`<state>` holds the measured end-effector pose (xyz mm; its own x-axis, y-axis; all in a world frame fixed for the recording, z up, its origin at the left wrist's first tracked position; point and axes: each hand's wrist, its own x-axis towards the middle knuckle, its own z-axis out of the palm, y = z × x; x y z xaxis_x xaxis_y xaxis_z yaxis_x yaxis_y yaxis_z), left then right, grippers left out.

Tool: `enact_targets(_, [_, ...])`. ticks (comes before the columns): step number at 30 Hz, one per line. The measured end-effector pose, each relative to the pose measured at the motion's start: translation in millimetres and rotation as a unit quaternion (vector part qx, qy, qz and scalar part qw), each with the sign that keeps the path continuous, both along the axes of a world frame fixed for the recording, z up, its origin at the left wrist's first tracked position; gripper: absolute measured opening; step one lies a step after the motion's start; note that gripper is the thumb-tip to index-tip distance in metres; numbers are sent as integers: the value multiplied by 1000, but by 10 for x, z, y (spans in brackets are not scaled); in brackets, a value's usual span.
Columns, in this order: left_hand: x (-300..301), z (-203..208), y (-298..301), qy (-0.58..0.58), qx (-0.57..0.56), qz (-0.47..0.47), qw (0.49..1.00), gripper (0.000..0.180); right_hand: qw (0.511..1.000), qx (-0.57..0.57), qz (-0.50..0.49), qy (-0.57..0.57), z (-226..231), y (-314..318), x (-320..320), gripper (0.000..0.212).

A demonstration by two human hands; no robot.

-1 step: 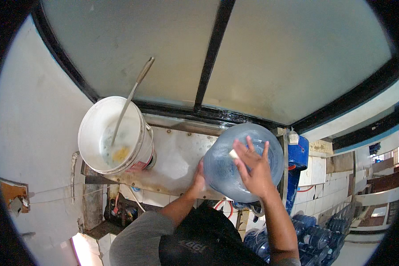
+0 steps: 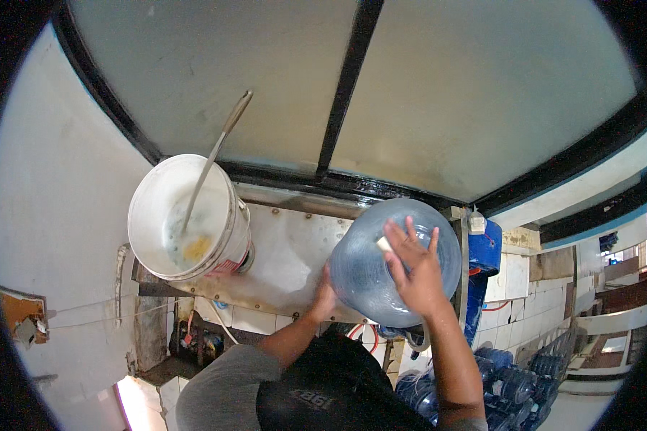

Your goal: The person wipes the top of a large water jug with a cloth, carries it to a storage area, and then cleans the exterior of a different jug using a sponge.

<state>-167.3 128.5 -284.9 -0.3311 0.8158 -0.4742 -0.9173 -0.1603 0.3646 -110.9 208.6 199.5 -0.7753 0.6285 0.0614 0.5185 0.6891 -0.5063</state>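
A large translucent blue water jug (image 2: 352, 287) sits on the metal counter, its round ridged base turned up toward me. My left hand (image 2: 325, 293) is against the jug's left side, steadying it; its fingers are partly hidden. Across the base lies my right hand (image 2: 415, 269), fingers spread, pressing a small white pad (image 2: 384, 244) against the plastic. Only an edge of that pad shows. Left of the jug stands a white bucket (image 2: 141, 237) with cloudy liquid and something yellowish inside. A long-handled tool (image 2: 210, 159) leans in it, its lower end hidden.
The metal counter (image 2: 284, 248) runs below a frosted window with a black frame (image 2: 343, 86). A blue container (image 2: 486, 248) stands right of the jug. Several blue water jugs (image 2: 514, 384) stand on the floor at lower right. Below the counter are a hose (image 2: 219, 321) and dark equipment (image 2: 201, 345).
My right hand and the white pad have shifted slightly right and away from me over the jug's base. The left hand stays at the jug's side.
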Motion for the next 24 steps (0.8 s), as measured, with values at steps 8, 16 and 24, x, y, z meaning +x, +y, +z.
enact_targets(8, [-922,1604,529,-55,143,-232,961,57,999,-15,29,-18,-8,-20,182,40])
enact_targets(16, [-1116,3680,649,179,143,-231,945,75,1000,-28,-4,9,-15,-17,208,39])
enact_targets(24, [-1332,3319,1022,289,260,-219,895,64,999,-8,-33,0,-68,-26,92,39])
